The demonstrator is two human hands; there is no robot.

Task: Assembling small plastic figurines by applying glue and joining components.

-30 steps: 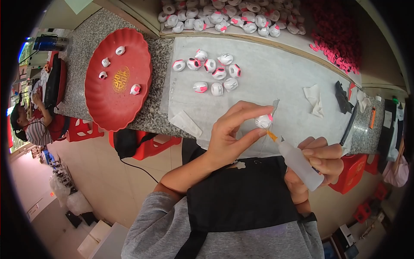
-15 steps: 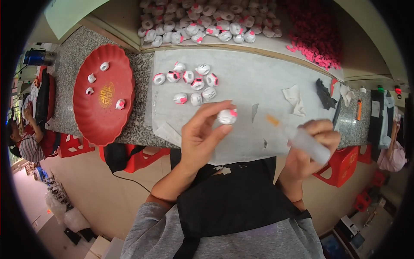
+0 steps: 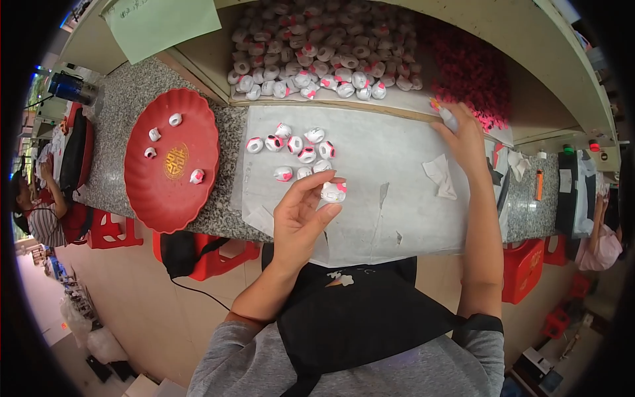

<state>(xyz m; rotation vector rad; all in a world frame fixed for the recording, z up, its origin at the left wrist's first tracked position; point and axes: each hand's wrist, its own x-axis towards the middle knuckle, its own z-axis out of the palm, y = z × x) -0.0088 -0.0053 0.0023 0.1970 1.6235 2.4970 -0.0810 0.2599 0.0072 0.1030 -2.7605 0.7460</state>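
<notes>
Between the thumb and fingers of my left hand [image 3: 296, 221] is a small white figurine head [image 3: 333, 192] with a pink patch, held above the paper-covered worktop. My right hand [image 3: 468, 135] reaches to the shelf edge at the far right, gripping a translucent squeeze bottle [image 3: 449, 120] with an orange tip. Just beyond its tip lies a heap of small pink pieces [image 3: 463, 73]. Several similar white heads [image 3: 294, 145] stand grouped on the white sheet [image 3: 350, 231], left of centre. A large pile of white heads [image 3: 324, 53] fills the shelf behind.
A red scalloped tray [image 3: 147, 198] with several small white pieces is at the left. Crumpled white paper [image 3: 439, 177] lies near my right forearm. An orange stick-like object [image 3: 539, 186] rests on the granite at the right. Other people sit at both sides.
My right hand has moved away from me with the bottle, up to the shelf edge by the pink pieces. My left hand still holds the white head, now turned slightly.
</notes>
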